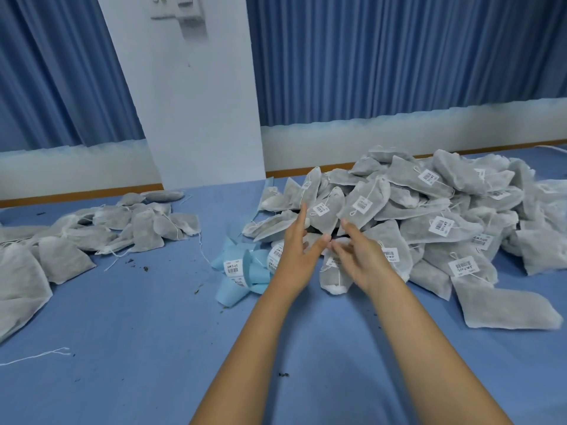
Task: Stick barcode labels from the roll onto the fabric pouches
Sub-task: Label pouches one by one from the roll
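A big heap of grey fabric pouches (441, 228), many with white barcode labels, fills the right of the blue table. The label roll (236, 269), blue backing with white barcode labels, lies crumpled left of my hands. My left hand (296, 253) hovers at the heap's front edge, fingers spread and straight, thumb pointing right. My right hand (360, 256) is blurred beside it, fingers loosely extended toward the left thumb; I see nothing held. A pouch (334, 279) lies just below both hands. A flatter group of unlabelled pouches (129, 228) lies at the left.
The table (153, 348) carries a blue cloth with dark crumbs and a loose white thread (36, 356) near the left edge. A white pillar (196, 111) and blue curtains stand behind the table. More pouches (21, 277) lie at the far left.
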`<state>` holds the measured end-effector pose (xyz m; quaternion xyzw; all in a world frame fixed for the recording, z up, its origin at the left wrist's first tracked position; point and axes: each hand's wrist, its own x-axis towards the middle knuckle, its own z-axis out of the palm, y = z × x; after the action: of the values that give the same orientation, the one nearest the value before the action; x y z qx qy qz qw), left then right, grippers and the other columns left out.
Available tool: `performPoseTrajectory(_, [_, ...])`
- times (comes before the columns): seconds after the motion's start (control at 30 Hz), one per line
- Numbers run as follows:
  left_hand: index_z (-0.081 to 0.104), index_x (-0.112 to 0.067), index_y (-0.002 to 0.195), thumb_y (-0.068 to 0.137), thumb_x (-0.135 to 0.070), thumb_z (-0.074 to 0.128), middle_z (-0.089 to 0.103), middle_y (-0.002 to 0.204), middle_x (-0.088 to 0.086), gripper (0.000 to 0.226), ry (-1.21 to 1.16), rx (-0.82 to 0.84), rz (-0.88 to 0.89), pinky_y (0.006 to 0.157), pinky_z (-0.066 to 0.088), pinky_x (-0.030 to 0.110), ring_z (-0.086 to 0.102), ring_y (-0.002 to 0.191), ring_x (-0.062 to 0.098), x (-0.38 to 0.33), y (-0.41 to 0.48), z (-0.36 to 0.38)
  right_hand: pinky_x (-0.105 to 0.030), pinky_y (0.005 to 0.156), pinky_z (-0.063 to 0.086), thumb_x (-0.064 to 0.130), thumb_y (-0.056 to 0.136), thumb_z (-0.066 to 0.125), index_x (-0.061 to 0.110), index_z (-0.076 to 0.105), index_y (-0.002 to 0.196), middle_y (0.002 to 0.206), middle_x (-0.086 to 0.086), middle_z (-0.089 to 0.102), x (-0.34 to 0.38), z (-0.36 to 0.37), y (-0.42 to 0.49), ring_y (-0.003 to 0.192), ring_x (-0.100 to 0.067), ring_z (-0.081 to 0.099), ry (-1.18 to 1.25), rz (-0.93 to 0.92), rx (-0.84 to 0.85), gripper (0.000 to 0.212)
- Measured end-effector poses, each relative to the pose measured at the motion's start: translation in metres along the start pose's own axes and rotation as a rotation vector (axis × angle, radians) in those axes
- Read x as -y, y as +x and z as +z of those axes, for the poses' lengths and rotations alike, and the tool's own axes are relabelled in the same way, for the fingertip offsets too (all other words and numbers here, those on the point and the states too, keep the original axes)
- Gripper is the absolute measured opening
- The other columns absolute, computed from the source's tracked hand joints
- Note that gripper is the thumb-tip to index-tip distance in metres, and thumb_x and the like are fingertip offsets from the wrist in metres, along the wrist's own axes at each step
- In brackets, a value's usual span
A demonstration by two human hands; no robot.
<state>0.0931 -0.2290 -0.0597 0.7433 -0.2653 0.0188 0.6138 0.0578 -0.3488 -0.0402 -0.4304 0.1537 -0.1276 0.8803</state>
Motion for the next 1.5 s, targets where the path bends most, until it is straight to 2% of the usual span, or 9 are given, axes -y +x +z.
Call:
performPoseTrajectory(0.1, [0.045,-0.024,0.141,0.099,-0.024,0.054,0.038,0.15,0.0,0.043,0.131,-0.012,0.032,0.117,0.029,0.036,0.032,0.141,0.011,0.006,-0.002,-0.002,-0.027,0.079,0.053,0.007,0.093,0.056,0.0,0.057,0.087,0.077,-0.012,0.062,-0.01,0.005,0.002,0.073,-0.019,0.064,0.116,0.059,-0.047,0.009])
performPoseTrajectory(0.23, [0.065,-0.009,0.122,0.1,-0.012,0.051,0.06,0.12,-0.002,0.026,0.185,-0.03,0.14,0.101,0.038,0.018,0.052,0.112,-0.003,0.006,-0.009,-0.01,-0.018,0.062,0.055,-0.003,0.094,0.041,0.001,0.061,0.083,0.079,-0.011,0.062,-0.033,0.028,-0.01,0.068,-0.014,0.066,0.112,0.048,0.126,0.024])
performPoseTrajectory(0.53, [0.066,-0.004,0.108,0.097,-0.027,0.031,0.062,0.113,0.008,0.043,0.536,-0.289,0.416,0.094,0.041,0.024,0.054,0.107,0.018,0.026,-0.024,-0.105,-0.018,0.067,0.054,-0.006,0.093,0.033,0.005,0.058,0.087,0.077,-0.006,0.063,-0.104,0.115,-0.018,0.074,-0.01,0.065,0.202,0.016,0.398,0.027])
performPoseTrajectory(0.63, [0.067,-0.01,0.111,0.1,-0.031,0.028,0.066,0.108,0.001,0.046,0.485,-0.423,0.247,0.092,0.043,0.026,0.057,0.103,0.017,0.052,-0.027,-0.159,-0.019,0.07,0.052,-0.006,0.094,0.038,0.004,0.058,0.085,0.072,-0.004,0.067,-0.144,0.158,-0.011,0.073,-0.011,0.065,0.051,-0.026,0.434,0.025])
performPoseTrajectory(0.8, [0.057,-0.016,0.129,0.098,-0.004,0.038,0.064,0.112,0.003,0.039,0.584,-0.472,-0.17,0.091,0.044,0.03,0.059,0.108,0.024,0.115,-0.019,-0.229,-0.032,0.091,0.049,0.0,0.091,0.049,0.005,0.059,0.109,0.113,-0.014,0.064,-0.206,0.176,0.015,0.101,-0.023,0.061,-0.682,-0.105,0.291,0.022])
performPoseTrajectory(0.97, [0.048,-0.032,0.14,0.1,-0.011,0.041,0.051,0.121,0.005,0.046,1.052,-0.131,-0.237,0.079,0.042,0.031,0.046,0.11,0.023,0.147,0.011,-0.23,-0.003,0.055,0.039,-0.005,0.089,0.042,0.002,0.056,0.109,0.111,-0.015,0.06,-0.215,0.16,0.031,0.082,-0.014,0.055,-0.937,-0.187,0.185,0.025])
performPoseTrajectory(1.1, [0.068,-0.028,0.116,0.098,-0.026,0.054,0.056,0.115,-0.003,0.023,0.966,-0.243,-0.29,0.078,0.048,0.034,0.054,0.106,0.016,0.151,0.03,-0.22,-0.008,0.069,0.038,-0.01,0.086,0.038,-0.001,0.053,0.112,0.118,-0.014,0.055,-0.218,0.157,0.034,0.106,-0.021,0.055,-0.972,-0.211,0.218,0.032])
performPoseTrajectory(1.3, [0.064,-0.016,0.096,0.095,-0.014,0.054,0.054,0.103,0.003,0.01,0.987,-0.286,-0.276,0.071,0.042,0.032,0.053,0.095,0.021,0.154,0.034,-0.214,-0.012,0.074,0.037,-0.007,0.086,0.043,0.002,0.053,0.112,0.12,-0.013,0.054,-0.217,0.158,0.034,0.104,-0.019,0.052,-0.966,-0.185,0.194,0.029])
performPoseTrajectory(1.5, [0.058,-0.018,0.086,0.094,-0.011,0.054,0.056,0.091,-0.006,0.012,0.684,-0.255,0.025,0.088,0.036,0.03,0.047,0.094,0.01,0.132,0.017,-0.21,-0.01,0.076,0.04,-0.013,0.087,0.043,0.007,0.034,0.142,0.139,-0.003,0.033,-0.202,0.164,0.021,0.092,-0.014,0.054,-0.93,-0.388,0.221,0.06])
